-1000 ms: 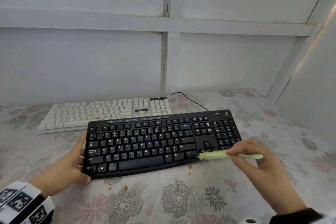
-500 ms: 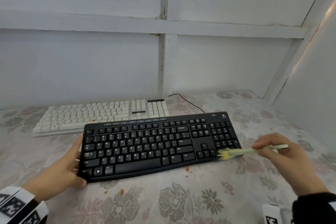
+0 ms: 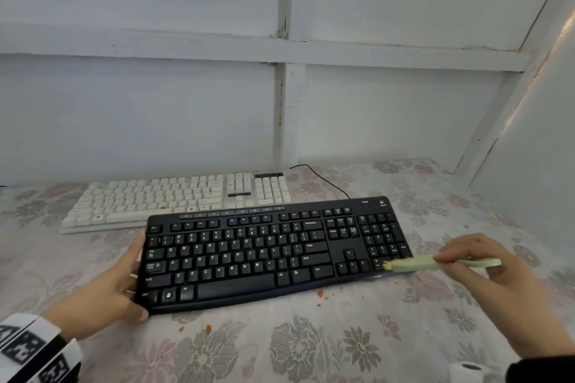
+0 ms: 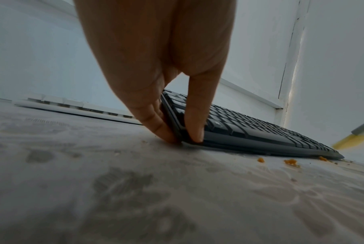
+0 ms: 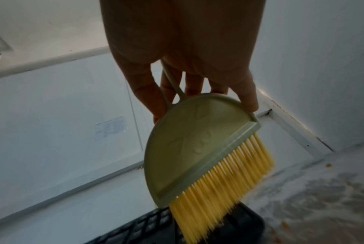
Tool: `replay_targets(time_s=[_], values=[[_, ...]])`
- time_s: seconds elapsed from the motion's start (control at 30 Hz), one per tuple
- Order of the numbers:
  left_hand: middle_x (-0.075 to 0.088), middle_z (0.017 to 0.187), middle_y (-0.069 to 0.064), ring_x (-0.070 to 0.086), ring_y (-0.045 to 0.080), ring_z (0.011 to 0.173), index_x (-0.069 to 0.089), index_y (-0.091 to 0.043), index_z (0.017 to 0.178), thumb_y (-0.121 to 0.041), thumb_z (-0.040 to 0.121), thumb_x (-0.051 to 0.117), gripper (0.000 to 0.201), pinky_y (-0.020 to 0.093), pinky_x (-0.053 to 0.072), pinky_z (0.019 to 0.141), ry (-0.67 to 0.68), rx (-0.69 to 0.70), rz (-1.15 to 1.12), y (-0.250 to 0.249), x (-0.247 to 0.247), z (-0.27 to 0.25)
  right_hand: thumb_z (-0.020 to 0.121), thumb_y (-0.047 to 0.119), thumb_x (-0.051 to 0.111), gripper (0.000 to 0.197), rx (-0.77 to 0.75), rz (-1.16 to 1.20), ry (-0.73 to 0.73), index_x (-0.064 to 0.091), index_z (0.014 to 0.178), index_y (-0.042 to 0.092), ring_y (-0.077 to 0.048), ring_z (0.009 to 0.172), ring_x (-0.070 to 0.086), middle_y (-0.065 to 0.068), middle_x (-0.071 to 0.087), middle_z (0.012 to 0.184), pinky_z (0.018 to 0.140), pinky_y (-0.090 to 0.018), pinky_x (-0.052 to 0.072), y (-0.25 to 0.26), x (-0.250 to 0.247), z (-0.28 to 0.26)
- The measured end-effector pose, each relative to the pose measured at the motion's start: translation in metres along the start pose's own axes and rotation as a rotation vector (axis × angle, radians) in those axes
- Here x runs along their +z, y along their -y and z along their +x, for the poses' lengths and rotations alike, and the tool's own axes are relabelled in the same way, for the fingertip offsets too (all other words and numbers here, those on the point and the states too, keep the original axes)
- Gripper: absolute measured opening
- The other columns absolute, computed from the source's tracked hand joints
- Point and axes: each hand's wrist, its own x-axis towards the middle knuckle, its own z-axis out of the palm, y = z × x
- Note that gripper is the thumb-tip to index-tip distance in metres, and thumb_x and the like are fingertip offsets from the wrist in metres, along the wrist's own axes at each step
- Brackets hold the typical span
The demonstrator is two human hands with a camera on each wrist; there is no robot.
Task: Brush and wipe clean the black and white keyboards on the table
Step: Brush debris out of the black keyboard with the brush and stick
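Fingers [image 5: 147,92] of the right hand [image 3: 497,283] curl round the handle of a small brush [image 3: 413,264], its yellow bristles touching the near right corner of the black keyboard [image 3: 273,255]. The left hand [image 3: 105,292] pinches that keyboard's left edge (thumb on top, fingers beneath). The white keyboard [image 3: 174,199] lies just behind on the floral tablecloth [image 3: 311,345], where orange crumbs [image 4: 290,161] are scattered.

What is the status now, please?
Left hand pinches black keyboard edge. Right hand holds brush, bristles at numpad corner. Crumbs on tablecloth.
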Motion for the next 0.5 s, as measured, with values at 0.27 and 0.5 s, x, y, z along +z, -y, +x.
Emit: replay_targets(time_s=[0.27, 0.5], values=[[0.058, 0.118, 0.005, 0.064, 0.026, 0.098, 0.015, -0.056, 0.127, 0.030, 0.059, 0.060, 0.119, 0.030, 0.051, 0.069, 0.042, -0.010, -0.021, 0.005, -0.005, 0.002, 0.077, -0.008, 0.067, 0.042, -0.048, -0.136, -0.117, 0.068, 0.072, 0.034, 0.000, 0.085, 0.053, 0.015, 0.062, 0.086, 0.068, -0.003, 0.037, -0.005, -0.017, 0.001], [0.061, 0.113, 0.011, 0.068, 0.028, 0.090, 0.028, -0.057, 0.115, 0.025, 0.048, 0.065, 0.112, 0.031, 0.054, 0.064, 0.100, -0.058, -0.038, 0.012, -0.013, 0.002, 0.078, -0.005, 0.068, 0.037, -0.081, -0.032, -0.078, 0.069, 0.074, 0.031, -0.002, 0.083, 0.056, 0.011, 0.064, 0.085, 0.070, -0.006, 0.039, 0.012, -0.017, -0.010]])
